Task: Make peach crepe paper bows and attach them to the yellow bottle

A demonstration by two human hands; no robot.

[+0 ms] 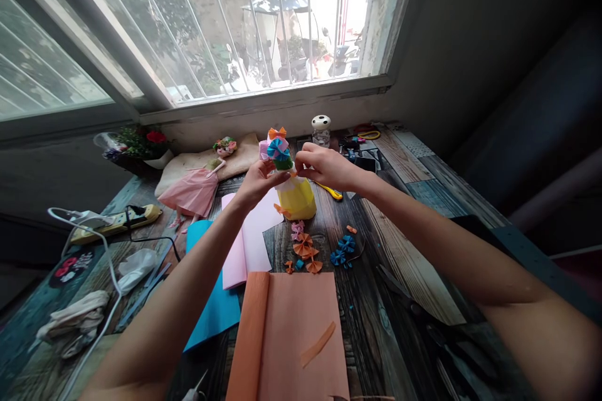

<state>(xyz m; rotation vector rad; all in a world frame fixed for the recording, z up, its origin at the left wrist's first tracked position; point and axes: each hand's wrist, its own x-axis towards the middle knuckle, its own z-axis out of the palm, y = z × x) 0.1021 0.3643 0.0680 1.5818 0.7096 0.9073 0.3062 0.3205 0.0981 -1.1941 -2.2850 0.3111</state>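
Observation:
A decorated paper piece [297,199] stands upright at the middle of the table, with a yellow lower part and pink, blue and orange paper bows [278,149] above a green band. My left hand [261,183] is closed around its upper part from the left, thumb across the front. At its right side, my right hand [320,166] is closed in a pinch, fingertips close against the piece. A bit of orange shows by those fingertips, too small to name. Orange paper bows [304,244], pink ones [297,229] and blue ones [345,247] lie in front.
Orange crepe paper [301,332] lies nearest, beside pink paper [235,250] and blue paper [214,307]. Black scissors [418,313] lie right, a yellow cutter [332,192] behind. A pink-skirted doll [192,191], power strip [117,222] and cable are left; a jar [321,131] stands near the window.

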